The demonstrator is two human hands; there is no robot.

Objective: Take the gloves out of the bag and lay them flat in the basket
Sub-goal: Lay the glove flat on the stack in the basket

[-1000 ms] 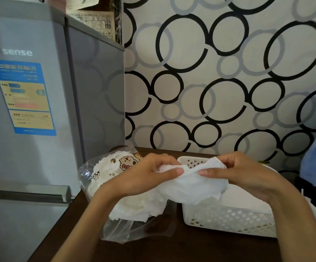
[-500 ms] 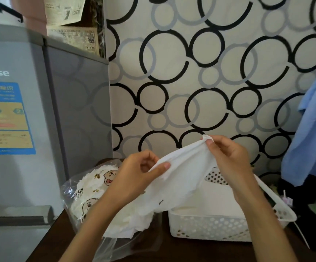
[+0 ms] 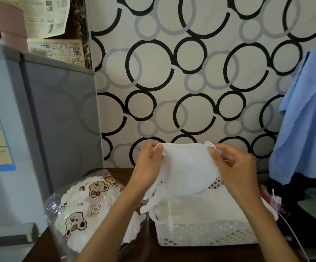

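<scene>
Glove [image 3: 186, 169]: white cloth stretched between both hands, above the basket [image 3: 206, 234].
Left hand [image 3: 149, 163]: pinching its left corner.
Right hand [image 3: 234, 165]: pinching its right corner.

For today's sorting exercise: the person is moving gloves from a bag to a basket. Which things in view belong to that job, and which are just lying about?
Part of the job:
white cloth
left hand
right hand
plastic bag
basket

Just lying about:
fridge
blue cloth
newspapers
</scene>
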